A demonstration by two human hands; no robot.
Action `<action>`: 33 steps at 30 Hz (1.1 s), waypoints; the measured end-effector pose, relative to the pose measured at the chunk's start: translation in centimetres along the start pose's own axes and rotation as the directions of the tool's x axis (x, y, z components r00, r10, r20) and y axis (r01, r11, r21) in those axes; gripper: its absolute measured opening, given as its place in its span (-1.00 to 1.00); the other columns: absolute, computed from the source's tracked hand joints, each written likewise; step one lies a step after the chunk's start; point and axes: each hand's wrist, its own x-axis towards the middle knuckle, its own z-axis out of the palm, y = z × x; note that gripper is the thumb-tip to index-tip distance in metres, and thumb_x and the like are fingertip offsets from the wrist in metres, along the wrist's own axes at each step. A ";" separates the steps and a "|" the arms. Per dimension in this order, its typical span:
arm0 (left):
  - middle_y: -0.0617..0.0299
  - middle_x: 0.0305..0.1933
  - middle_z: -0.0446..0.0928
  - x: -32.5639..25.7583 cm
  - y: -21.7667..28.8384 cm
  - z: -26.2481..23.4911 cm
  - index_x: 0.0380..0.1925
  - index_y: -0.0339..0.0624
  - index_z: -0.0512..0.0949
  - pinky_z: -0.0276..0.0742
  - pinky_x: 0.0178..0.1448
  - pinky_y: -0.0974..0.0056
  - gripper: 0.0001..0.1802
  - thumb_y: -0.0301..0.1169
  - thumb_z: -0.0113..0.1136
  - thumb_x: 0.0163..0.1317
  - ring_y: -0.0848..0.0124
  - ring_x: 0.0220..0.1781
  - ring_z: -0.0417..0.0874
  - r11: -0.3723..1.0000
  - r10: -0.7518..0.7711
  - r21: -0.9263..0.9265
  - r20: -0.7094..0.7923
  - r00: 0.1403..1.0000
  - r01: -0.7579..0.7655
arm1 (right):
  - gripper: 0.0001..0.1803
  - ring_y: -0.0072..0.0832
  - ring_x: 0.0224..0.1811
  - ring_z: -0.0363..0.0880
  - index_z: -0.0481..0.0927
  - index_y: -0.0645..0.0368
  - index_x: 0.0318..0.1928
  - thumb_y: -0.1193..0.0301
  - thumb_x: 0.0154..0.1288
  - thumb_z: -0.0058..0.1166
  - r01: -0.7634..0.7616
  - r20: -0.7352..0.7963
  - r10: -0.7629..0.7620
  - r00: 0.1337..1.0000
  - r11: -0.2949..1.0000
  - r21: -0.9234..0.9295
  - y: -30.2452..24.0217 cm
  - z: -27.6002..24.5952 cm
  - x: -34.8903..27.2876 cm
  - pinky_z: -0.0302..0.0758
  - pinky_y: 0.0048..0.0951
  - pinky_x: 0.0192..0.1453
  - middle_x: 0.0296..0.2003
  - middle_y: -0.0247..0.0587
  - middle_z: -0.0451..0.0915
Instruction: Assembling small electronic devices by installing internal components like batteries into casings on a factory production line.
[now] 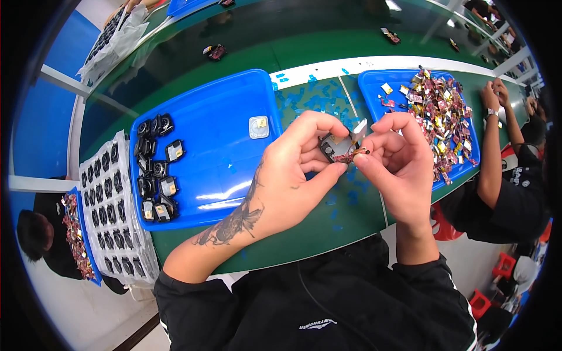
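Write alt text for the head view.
Left hand and right hand pinch a small black part over a green table, between a blue tray of black parts and a blue tray of mixed small pieces.

Factory assembly line, long green bench, blue parts trays

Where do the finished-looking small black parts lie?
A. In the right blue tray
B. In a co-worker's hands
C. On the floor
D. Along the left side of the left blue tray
D: the small black parts sit clustered along the left side of the left blue tray; the right blue tray holds mixed colourful pieces.
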 end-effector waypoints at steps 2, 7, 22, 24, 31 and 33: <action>0.14 -0.06 0.54 0.0 0.0 0.0 0.03 -0.26 0.34 0.56 0.01 0.43 -0.57 -0.72 0.20 0.18 0.50 -0.03 0.62 1.000 0.013 0.014 -0.007 1.000 -0.013 | -0.57 -0.86 -0.48 0.41 0.38 0.23 -0.04 0.70 0.11 0.26 -0.012 0.000 0.012 1.000 1.000 0.001 -0.3 0.0 0.0 0.30 -0.79 -0.41 -0.40 -0.35 0.62; 0.12 -0.06 0.54 0.1 0.1 0.1 0.04 -0.24 0.29 0.56 0.02 0.43 -0.54 -0.73 0.20 0.18 0.48 -0.02 0.63 0.999 0.021 0.040 0.015 1.000 -0.021 | -0.53 -0.90 -0.53 0.29 0.37 0.21 -0.03 0.70 0.08 0.27 -0.004 0.007 0.005 1.000 0.993 -0.118 -0.4 -0.4 0.1 0.24 -0.80 -0.44 -0.44 -0.41 0.59; -0.07 0.22 0.44 0.0 -1.9 -0.2 0.23 -0.15 0.19 0.58 0.05 0.39 -0.39 -0.69 0.16 0.22 0.46 -0.04 0.64 0.980 -0.044 -0.199 -0.164 0.985 0.011 | -0.51 -0.64 -0.26 0.58 0.39 0.18 0.10 0.65 0.16 0.21 0.060 0.123 -0.006 0.992 0.893 -0.447 0.0 0.8 2.6 0.53 -0.62 -0.27 -0.31 -0.36 0.54; -0.10 0.39 0.22 -0.4 -1.3 0.3 0.37 -0.12 0.09 0.59 0.03 0.28 -0.24 -0.57 0.23 0.22 0.34 0.06 0.60 0.993 0.063 0.110 -0.246 0.967 -0.037 | -0.50 -0.67 -0.30 0.57 0.38 0.18 0.11 0.66 0.16 0.18 0.036 0.214 0.066 0.975 0.897 -0.440 -0.1 -0.5 5.1 0.45 -0.66 -0.31 -0.40 -0.42 0.53; 0.30 -0.39 0.51 -5.7 6.6 2.9 -0.21 -0.20 0.46 0.36 -0.39 0.53 -0.89 -0.50 0.12 0.28 0.65 -0.44 0.48 0.632 0.303 -0.751 0.466 0.832 0.191 | -0.62 -0.75 -0.49 0.37 0.41 0.15 0.06 0.52 0.22 0.14 -0.182 0.121 0.273 0.954 0.852 -0.491 2.3 -2.6 20.8 0.32 -0.69 -0.40 -0.32 -0.30 0.69; 0.33 -0.42 0.47 -7.5 7.4 3.8 -0.20 -0.21 0.43 0.38 -0.36 0.53 -0.86 -0.49 0.14 0.26 0.66 -0.43 0.48 0.588 0.425 -0.807 0.367 0.827 0.056 | -0.62 -0.76 -0.47 0.35 0.42 0.16 0.03 0.49 0.20 0.18 -0.181 0.138 0.297 0.945 0.825 -0.535 5.0 -1.8 24.3 0.32 -0.65 -0.44 -0.32 -0.32 0.69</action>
